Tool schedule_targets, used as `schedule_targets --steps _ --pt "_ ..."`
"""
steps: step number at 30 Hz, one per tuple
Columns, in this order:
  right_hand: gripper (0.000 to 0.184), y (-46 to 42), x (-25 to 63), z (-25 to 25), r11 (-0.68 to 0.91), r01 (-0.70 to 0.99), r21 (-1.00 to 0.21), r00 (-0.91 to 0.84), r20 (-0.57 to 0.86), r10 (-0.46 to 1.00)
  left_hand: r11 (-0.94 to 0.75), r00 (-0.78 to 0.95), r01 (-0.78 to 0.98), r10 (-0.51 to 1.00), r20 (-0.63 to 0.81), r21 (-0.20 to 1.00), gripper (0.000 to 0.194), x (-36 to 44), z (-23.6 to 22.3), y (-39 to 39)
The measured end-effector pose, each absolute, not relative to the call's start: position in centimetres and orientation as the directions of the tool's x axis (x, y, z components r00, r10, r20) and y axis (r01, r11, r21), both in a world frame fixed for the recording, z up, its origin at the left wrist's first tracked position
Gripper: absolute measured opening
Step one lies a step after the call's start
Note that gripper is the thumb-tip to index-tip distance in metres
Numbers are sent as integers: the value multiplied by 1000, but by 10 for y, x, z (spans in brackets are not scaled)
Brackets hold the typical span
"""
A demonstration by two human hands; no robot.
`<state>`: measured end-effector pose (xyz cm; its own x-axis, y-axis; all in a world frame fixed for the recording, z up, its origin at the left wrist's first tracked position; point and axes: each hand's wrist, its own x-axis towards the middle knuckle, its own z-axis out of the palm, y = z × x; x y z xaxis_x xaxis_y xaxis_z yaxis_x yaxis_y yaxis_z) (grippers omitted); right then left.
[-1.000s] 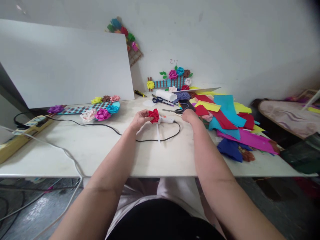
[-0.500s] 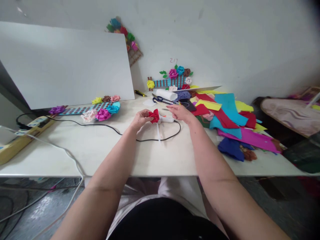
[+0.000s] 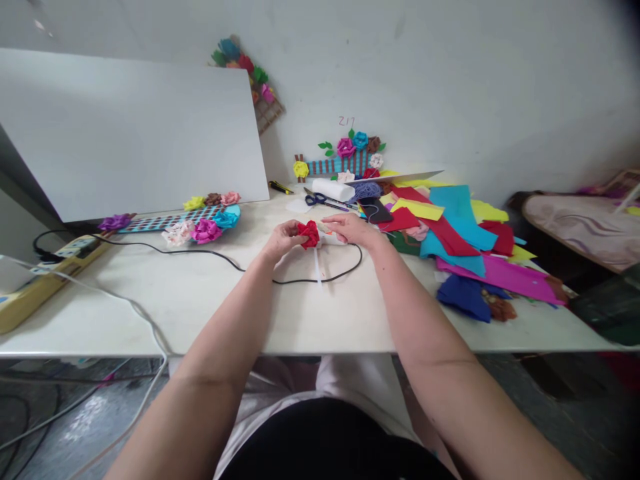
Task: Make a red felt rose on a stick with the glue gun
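Note:
My left hand [image 3: 285, 239] is closed on a crumpled red paper flower [image 3: 309, 234], pinching its left side just above the table. Close by on the right is my right hand [image 3: 354, 229], index finger stretched toward the flower and the other fingers partly bent; I see nothing held in it. Beneath that hand lies what looks like a white glue gun [image 3: 330, 239], mostly hidden, with a black cord [image 3: 345, 273] looping in front of it. A thin translucent glue stick [image 3: 317, 267] points toward me below the flower.
Dark-handled scissors [image 3: 317, 199], a white roll [image 3: 333, 190] and a black phone-like slab [image 3: 375, 210] lie behind my hands. Coloured paper sheets [image 3: 453, 227] are heaped to the right. A flower-decorated woven piece [image 3: 170, 219] and a yellow power strip [image 3: 55, 273] are on the left.
My right hand has moved left, closer to the red flower. The flower has turned slightly in my left hand, which stays in about the same place.

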<state>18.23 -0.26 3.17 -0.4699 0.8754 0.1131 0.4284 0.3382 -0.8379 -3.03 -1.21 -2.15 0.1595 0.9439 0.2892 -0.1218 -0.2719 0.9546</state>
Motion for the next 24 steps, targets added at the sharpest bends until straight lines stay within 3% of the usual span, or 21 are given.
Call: schedule_targets --steps 6,13,18,24 --pt "29 -4 178 30 410 526 -745 -456 160 875 -273 166 -115 943 289 955 31 -30 -24 -9" --pt "23 -6 174 32 370 521 -769 -413 153 898 -301 133 -92 941 312 949 25 -29 -19 -13" --pt "38 -5 172 30 344 502 -793 -416 127 900 -299 181 -115 931 316 947 28 -28 -19 -13" --pt "41 0 171 26 342 491 -801 -430 118 895 -280 198 -107 934 297 954 27 -27 -19 -14"
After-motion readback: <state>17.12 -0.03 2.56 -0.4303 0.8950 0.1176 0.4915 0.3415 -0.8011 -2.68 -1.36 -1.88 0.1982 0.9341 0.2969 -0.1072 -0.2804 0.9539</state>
